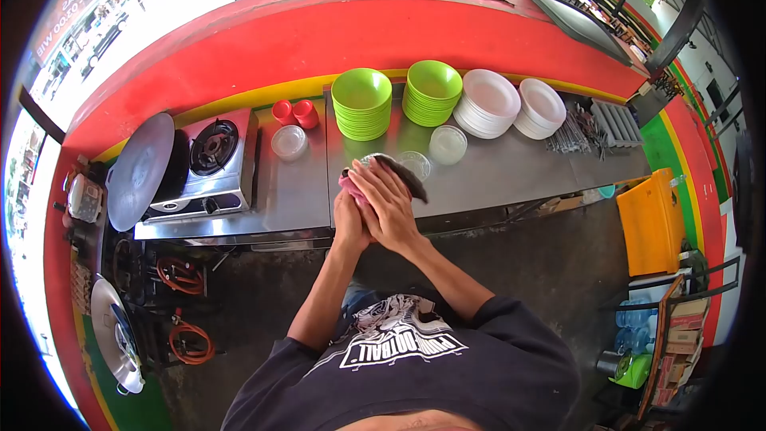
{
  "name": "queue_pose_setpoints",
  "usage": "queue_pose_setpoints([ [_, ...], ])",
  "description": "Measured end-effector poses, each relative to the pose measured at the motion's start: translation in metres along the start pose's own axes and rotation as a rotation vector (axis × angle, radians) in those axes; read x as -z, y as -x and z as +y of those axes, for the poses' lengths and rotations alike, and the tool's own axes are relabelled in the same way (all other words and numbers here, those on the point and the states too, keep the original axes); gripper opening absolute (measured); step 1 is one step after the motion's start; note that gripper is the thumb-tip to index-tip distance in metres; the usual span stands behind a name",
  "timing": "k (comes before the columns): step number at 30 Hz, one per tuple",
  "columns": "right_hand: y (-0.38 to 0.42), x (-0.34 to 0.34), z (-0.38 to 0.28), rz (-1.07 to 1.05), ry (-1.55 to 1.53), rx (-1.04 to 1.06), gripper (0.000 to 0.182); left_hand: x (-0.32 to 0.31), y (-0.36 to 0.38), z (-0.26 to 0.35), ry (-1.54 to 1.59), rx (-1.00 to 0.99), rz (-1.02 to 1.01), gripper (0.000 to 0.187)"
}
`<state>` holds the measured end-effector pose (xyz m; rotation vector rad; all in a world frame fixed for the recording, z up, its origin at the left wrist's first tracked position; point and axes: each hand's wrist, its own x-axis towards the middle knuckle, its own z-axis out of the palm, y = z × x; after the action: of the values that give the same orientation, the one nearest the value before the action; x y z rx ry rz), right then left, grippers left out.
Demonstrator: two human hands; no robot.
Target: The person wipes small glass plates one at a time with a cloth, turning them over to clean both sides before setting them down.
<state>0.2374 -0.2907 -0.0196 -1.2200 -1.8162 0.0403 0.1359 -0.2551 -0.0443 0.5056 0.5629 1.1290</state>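
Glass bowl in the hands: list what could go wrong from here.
1. The glass bowl, rubbed with a cloth between the left hand and right hand, is held above the steel counter; a slip could crack it.
2. More glass bowls sit close by; a swinging elbow or cloth might knock them.

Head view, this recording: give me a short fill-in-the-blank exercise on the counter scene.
1. Both hands hold a pink ____ against a clear glass bowl.
2. The two stacks of bowls by the wall are ____ in colour.
3. The two small cups beside the gas stove are ____.
4. Right of the green stacks stand two stacks of ____ plates.

Missing words: cloth; green; red; white
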Motion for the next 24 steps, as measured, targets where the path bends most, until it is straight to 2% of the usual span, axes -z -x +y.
queue_pose_setpoints([
  [4,0.002,0.030,0.014,-0.007,0.107,-0.055,0.040,-0.010,0.020,-0.024,-0.091,0.026,-0.009,0.046],
  [8,0.030,0.043,0.043,0.161,-0.118,-0.332,0.041,-0.026,0.025,-0.046,-0.123,0.070,-0.106,0.043],
  [11,0.062,0.045,0.041,0.277,0.028,-0.415,0.044,-0.026,0.020,-0.066,-0.221,0.170,-0.155,0.048],
  [14,0.091,0.044,0.021,0.251,0.119,-0.415,0.051,-0.050,0.020,-0.064,-0.103,0.322,-0.123,0.049],
  [17,0.102,0.043,0.001,0.202,0.177,-0.476,0.055,-0.044,0.000,-0.084,-0.058,0.381,-0.244,0.053],
  [19,0.102,0.045,0.004,0.200,0.242,-0.532,0.056,-0.050,-0.004,-0.089,-0.015,0.501,-0.243,0.051],
  [22,0.091,0.057,0.020,0.216,0.420,-0.482,0.051,-0.045,-0.010,-0.093,-0.102,0.545,-0.347,0.051],
  [24,0.075,0.058,0.026,0.273,0.505,-0.431,0.044,-0.039,-0.010,-0.089,-0.168,0.549,-0.254,0.048],
])
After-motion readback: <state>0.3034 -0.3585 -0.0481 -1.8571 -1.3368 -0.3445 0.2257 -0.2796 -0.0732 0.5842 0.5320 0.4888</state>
